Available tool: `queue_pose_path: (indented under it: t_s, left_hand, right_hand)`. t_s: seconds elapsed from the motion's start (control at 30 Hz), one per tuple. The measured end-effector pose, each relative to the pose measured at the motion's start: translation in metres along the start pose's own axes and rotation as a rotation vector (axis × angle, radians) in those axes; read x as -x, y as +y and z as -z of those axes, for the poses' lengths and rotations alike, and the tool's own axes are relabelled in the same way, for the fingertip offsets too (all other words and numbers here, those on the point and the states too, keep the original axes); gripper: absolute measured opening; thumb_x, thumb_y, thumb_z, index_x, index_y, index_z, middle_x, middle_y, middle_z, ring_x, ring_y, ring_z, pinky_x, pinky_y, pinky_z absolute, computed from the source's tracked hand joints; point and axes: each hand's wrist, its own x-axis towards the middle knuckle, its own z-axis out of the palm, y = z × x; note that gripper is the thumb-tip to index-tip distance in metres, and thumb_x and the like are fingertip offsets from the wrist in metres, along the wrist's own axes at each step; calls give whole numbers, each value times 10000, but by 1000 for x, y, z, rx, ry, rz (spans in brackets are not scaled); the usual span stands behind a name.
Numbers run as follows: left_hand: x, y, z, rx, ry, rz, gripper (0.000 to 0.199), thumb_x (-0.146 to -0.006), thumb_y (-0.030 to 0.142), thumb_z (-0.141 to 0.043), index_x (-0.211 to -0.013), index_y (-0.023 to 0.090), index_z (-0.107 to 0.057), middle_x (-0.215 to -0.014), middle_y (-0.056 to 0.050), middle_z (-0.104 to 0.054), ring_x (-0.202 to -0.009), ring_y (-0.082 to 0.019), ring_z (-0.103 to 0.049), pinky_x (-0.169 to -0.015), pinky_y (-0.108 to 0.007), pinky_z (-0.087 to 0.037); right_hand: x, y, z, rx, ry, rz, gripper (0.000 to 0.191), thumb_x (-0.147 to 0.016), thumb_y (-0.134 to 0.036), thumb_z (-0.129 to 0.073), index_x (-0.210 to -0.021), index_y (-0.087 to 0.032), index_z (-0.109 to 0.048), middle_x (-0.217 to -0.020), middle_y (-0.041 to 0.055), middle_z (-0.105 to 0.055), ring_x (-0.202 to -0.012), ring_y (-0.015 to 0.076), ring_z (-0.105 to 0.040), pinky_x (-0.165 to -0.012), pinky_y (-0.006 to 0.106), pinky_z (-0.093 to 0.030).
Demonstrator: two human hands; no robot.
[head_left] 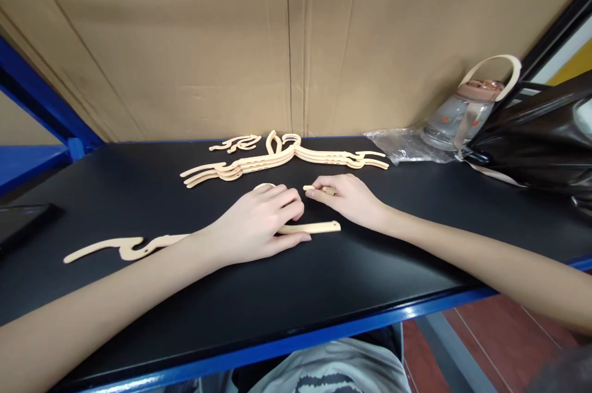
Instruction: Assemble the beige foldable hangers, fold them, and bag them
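Observation:
My left hand (272,220) is closed over a cream plastic hanger arm (314,228), its thumb along the near side and its fingers curled above. The arm's notched, curved end (104,246) emerges to the left, beyond my wrist. A small curved cream edge (264,186) peeks out behind the left knuckles; most of that piece is hidden. Just to the right, my right hand (349,195) pinches a small cream piece (308,188) between thumb and fingers. Its full shape is covered by the hand. The two hands are apart.
Several folding hangers (268,161) lie stacked behind my hands, with loose hanger hooks (238,143) to their left. A clear plastic bag (407,146), a handled water bottle (462,112) and a black bag (541,134) stand at right. A dark flat object (25,220) sits at left. Cardboard (208,41) closes the back.

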Motion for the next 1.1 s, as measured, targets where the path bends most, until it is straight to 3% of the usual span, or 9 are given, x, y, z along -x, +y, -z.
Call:
queue_pose_path:
  t_s: [0.13, 0.33, 0.53, 0.77, 0.93, 1.1]
  left_hand:
    - [1, 1, -2, 104, -4, 3, 193, -964, 302, -433, -961, 193, -592, -954, -39, -611, -844, -184, -544, -788, -317, -407]
    - [-1, 3, 0, 319, -23, 150, 53, -850, 192, -468, -830, 198, -517, -817, 3, -558, -762, -158, -521, -693, -274, -397]
    - [-2, 1, 0, 518, -70, 331, 49, -774, 186, -472, -809, 215, -455, -726, 50, -526, -629, -126, -467, -593, -246, -356]
    - [1, 0, -2, 526, -35, 393, 92, -840, 277, -484, -801, 220, -423, -646, 71, -477, -568, -114, -439, -550, -234, -322]
    - [0, 0, -1, 536, 68, 423, 292, -889, 450, -515, -759, 212, -405, -601, 85, -412, -526, -95, -391, -531, -224, -296]
    - [0, -2, -2, 556, 81, 425, 282, -916, 466, -505, -811, 210, -452, -640, 82, -461, -556, -92, -425, -560, -220, -316]
  right_hand:
    - [2, -4, 0, 83, 20, -26, 424, -937, -481, -446, -662, -195, -598, -527, -38, -484, -532, 107, -418, -554, 244, -245]
    - [3, -5, -1, 157, -15, 20, 416, -911, -461, -466, -589, -198, -446, -525, -39, -448, -522, 110, -394, -552, 252, -227]
    - [2, -1, 1, 22, -17, 43, 470, -952, -440, -404, -561, -186, -342, -509, -54, -334, -507, 92, -307, -536, 259, -199]
    - [3, -5, 0, -47, 69, 9, 484, -929, -455, -463, -581, -185, -263, -518, -66, -260, -516, 85, -230, -531, 263, -189]
    - [0, 2, -1, -90, 30, 88, 445, -947, -460, -449, -611, -182, -365, -630, -46, -388, -583, 91, -358, -574, 251, -240]
    - [-3, 8, -3, -121, 19, 158, 386, -959, -394, -456, -641, -175, -453, -711, -31, -417, -633, 96, -414, -622, 245, -286]
